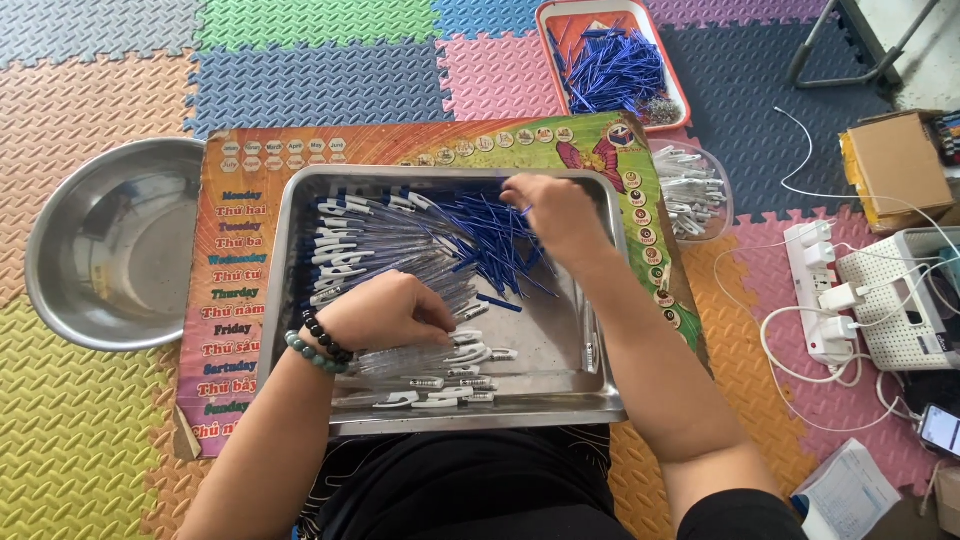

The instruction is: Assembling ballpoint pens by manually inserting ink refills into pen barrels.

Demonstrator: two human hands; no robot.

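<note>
A shallow steel tray [560,385] rests on a colourful printed mat in front of me. It holds a pile of clear pen barrels with white clips [345,245] on the left and loose blue refills [495,240] in the middle. My left hand [385,312], with two bead bracelets on the wrist, is closed on a clear pen barrel [455,300] near the tray's centre. My right hand [555,212] reaches over the blue refills at the tray's far side, its fingertips pinching one refill.
An empty steel bowl [115,245] sits at the left. A red tray of blue refills [615,65] lies at the back. A clear bowl of white clips [695,190], a power strip [825,290], a cardboard box [895,165] and a phone [940,428] are at the right.
</note>
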